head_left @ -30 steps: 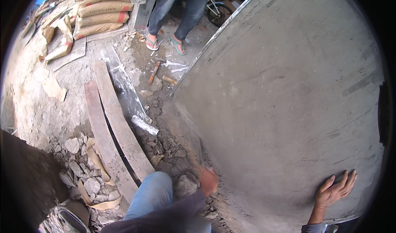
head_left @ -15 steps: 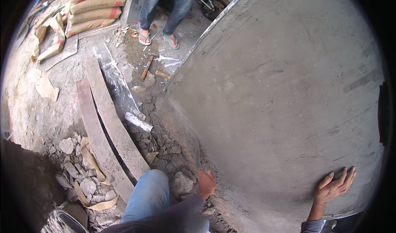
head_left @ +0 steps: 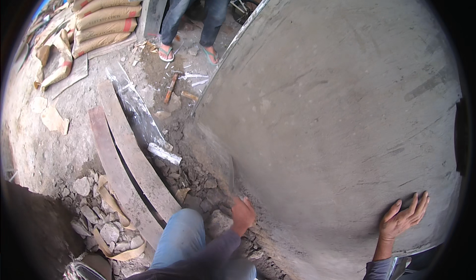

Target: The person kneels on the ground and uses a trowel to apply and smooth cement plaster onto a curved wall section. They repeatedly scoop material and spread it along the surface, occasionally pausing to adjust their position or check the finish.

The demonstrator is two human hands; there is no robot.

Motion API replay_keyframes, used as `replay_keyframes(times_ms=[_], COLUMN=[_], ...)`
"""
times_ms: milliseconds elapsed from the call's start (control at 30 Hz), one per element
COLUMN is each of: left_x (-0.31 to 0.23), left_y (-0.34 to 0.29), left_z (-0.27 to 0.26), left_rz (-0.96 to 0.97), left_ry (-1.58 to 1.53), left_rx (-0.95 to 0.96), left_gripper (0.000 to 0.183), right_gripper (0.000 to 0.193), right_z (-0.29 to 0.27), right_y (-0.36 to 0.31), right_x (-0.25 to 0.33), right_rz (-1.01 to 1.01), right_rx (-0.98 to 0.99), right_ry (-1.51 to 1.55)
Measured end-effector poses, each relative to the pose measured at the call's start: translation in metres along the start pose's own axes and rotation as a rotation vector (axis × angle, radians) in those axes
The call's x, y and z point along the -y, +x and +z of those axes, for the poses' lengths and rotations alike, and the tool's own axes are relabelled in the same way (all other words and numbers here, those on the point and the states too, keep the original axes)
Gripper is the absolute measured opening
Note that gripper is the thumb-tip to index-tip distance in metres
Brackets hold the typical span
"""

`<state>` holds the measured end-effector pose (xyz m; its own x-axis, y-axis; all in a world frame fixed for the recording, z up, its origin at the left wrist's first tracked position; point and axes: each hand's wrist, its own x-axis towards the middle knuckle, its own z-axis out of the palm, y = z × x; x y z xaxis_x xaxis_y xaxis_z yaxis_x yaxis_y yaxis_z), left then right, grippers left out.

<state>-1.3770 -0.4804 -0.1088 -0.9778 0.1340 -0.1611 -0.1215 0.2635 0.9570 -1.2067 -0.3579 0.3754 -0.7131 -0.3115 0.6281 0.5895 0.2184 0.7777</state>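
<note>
Low at the foot of a grey plastered wall (head_left: 327, 116), my left hand (head_left: 243, 214) is closed. A thin, grey, blade-like tool (head_left: 231, 173) sticks up from it along the base of the wall; its handle is hidden in my fist. Farther right, my right hand (head_left: 402, 217) lies flat against the plaster with its fingers spread, near the wall's lower right edge. Broken rubble (head_left: 210, 181) and loose dirt lie beside my left hand.
Two long boards (head_left: 131, 151) lie left of my knee (head_left: 183, 225). A hammer (head_left: 171, 88) rests before a person in sandals (head_left: 188, 17). Stacked sacks (head_left: 104, 17) stand far left. Stone chunks (head_left: 110, 233) and a tan strip (head_left: 124, 254) lie near left.
My left hand has moved slightly up, with the blade-like tool. My right hand stays pressed to the wall. The view has shifted a little, and the standing person's feet have moved slightly apart.
</note>
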Motion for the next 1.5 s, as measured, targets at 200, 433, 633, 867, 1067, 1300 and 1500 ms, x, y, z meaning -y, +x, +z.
replay_keyframes(times_ms=[200, 433, 633, 867, 1067, 1300, 1500], left_x=[-0.008, -0.029, -0.038, -0.004, -0.021, -0.005, -0.029], left_y=[0.081, 0.043, 0.04, 0.051, -0.016, 0.125, -0.069], left_z=[-0.016, -0.022, -0.026, -0.012, -0.004, -0.047, 0.022], left_rz=[-0.226, -0.209, -0.103, -0.087, 0.021, -0.343, -0.331], left_ry=[-0.193, -0.024, 0.056, 0.012, 0.025, -0.363, -0.06], left_rx=[0.057, 0.094, 0.021, 0.06, -0.029, 0.176, 0.405], left_gripper=[0.041, 0.041, 0.043, 0.042, 0.042, 0.039, 0.053], right_gripper=[0.05, 0.051, 0.052, 0.051, 0.051, 0.052, 0.051], right_z=[-0.003, 0.0, 0.0, -0.007, -0.009, -0.001, 0.014], right_y=[0.001, 0.01, 0.003, 0.01, 0.013, 0.006, 0.0], right_x=[-0.006, -0.021, -0.023, -0.023, -0.021, -0.019, -0.01], right_rz=[0.018, 0.06, 0.022, 0.053, 0.035, 0.042, 0.028], right_rx=[0.019, 0.003, 0.016, 0.006, 0.013, 0.003, -0.026], right_ry=[0.003, 0.055, 0.033, 0.023, 0.03, 0.028, 0.05])
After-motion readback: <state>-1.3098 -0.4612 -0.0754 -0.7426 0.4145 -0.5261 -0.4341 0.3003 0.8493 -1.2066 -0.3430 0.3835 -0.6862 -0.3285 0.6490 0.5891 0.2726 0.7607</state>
